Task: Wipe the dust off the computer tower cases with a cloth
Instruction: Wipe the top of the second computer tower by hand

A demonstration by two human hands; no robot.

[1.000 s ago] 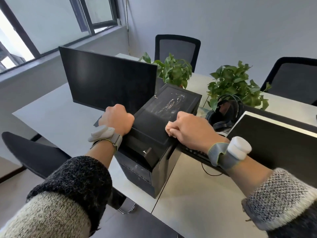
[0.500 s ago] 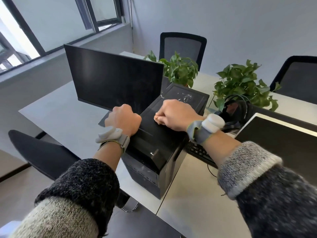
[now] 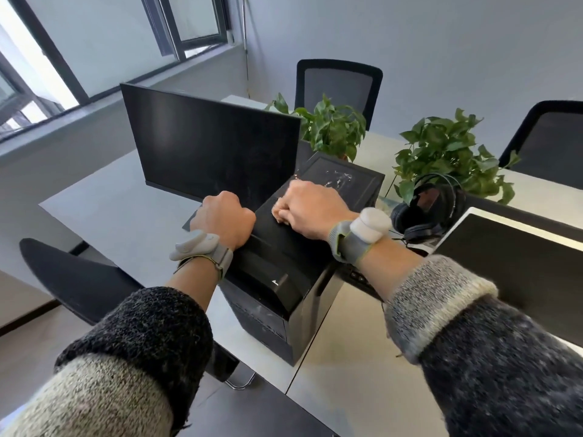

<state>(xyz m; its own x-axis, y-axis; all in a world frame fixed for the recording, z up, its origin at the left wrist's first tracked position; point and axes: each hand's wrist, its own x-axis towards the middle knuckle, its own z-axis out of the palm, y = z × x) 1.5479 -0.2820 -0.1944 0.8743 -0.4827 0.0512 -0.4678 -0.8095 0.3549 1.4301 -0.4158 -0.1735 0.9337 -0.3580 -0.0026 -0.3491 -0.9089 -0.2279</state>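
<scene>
A black computer tower (image 3: 277, 247) stands upright on the white desk (image 3: 120, 203), front panel toward me. My left hand (image 3: 222, 217) grips the tower's top left edge, fingers curled over it. On the lid, my right hand (image 3: 310, 209) is balled around a small pale cloth (image 3: 277, 216), of which only a bit shows under the fingers. It presses the cloth onto the left-middle of the lid. Pale dust smears (image 3: 339, 178) remain on the far part of the lid.
A dark monitor (image 3: 214, 152) stands just left of the tower, a second monitor (image 3: 520, 263) to the right. Two potted plants (image 3: 334, 127) (image 3: 448, 152) and black headphones (image 3: 422, 209) sit behind. A keyboard (image 3: 356, 275) lies by the tower's right side. Office chairs (image 3: 339, 83) (image 3: 72, 279) surround the desk.
My right hand has slid the cloth from the lid's right edge leftward and farther across the top. My left hand has kept its hold on the left edge.
</scene>
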